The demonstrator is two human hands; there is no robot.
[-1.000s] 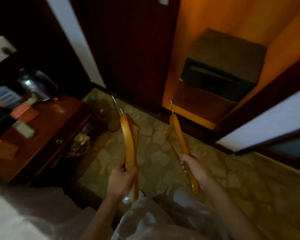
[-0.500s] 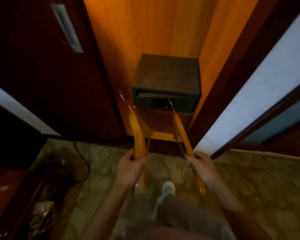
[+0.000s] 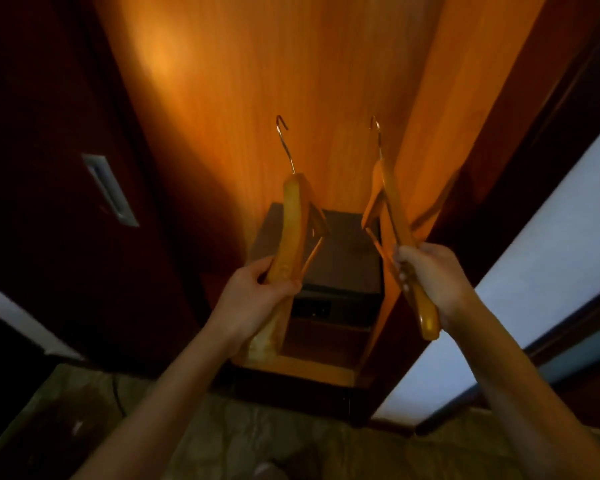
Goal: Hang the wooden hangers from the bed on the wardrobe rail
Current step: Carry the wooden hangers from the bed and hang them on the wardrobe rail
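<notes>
My left hand [image 3: 253, 303] grips one wooden hanger [image 3: 293, 216] by its lower arm, metal hook pointing up. My right hand [image 3: 430, 275] grips a second wooden hanger [image 3: 388, 199] the same way, its hook also up. Both hangers are raised side by side in front of the open wardrobe [image 3: 257, 98], whose orange wooden back wall fills the upper middle. The wardrobe rail is out of view. The bed is not in view either.
A dark safe box [image 3: 347, 258] sits on the wardrobe floor below the hangers. A dark sliding door with a metal recessed handle [image 3: 110, 190] stands at the left. A white wall panel [image 3: 534, 289] and dark frame are at the right. Patterned floor lies below.
I have stepped closer to the wardrobe and my view has tilted upward. Both hands have lifted the hangers higher, so the hooks now stand against the wardrobe's back wall.
</notes>
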